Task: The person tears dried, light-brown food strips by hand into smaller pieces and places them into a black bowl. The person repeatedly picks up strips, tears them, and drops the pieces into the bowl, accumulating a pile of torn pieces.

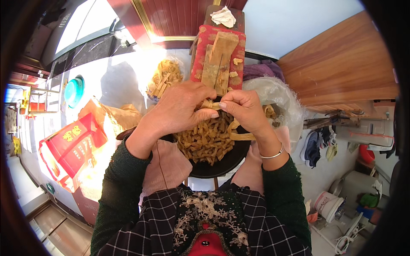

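Head view: left grip (181, 106) and right grip (245, 110) pinch one strip (209, 104).

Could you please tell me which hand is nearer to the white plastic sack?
Right. The right hand is just to the left of the white plastic sack; the left hand is farther left, beyond the right one.

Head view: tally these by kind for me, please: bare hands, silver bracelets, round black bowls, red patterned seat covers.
Bare left hand and bare right hand: 2
Silver bracelet: 1
Round black bowl: 1
Red patterned seat cover: 1
Total: 5
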The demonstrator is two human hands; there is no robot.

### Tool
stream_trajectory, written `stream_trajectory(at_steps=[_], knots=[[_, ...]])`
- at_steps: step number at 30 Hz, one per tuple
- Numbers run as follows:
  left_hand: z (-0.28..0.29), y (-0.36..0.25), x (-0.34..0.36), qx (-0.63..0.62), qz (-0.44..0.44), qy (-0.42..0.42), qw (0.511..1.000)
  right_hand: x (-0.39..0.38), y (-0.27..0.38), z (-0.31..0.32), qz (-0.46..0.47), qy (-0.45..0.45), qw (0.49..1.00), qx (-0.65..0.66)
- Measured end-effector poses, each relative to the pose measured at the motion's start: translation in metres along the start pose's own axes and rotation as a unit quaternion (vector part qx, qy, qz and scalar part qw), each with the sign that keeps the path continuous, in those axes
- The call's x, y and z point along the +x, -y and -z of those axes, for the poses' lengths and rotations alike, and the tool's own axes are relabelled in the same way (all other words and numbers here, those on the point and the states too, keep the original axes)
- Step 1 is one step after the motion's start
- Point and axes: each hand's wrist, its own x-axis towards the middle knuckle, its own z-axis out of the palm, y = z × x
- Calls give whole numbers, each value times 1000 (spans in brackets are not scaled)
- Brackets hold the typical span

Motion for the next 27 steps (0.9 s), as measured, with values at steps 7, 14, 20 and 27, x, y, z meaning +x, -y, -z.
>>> stream_trajectory(at_steps=[7, 14, 20, 27], knots=[[5, 11, 7, -85, 179, 231, 953, 3, -10, 12, -26, -38, 994, -99], [-19, 44, 30, 72, 220, 49, 972, 55, -39, 14, 29, -172, 982, -78], [-18, 44, 24, 108, 233, 115, 960, 62, -42, 17, 9, -180, 874, -451], [-33, 3, -2, -114, 251, 60, 959, 29, -9, -7, -125, -2, 963, 238]])
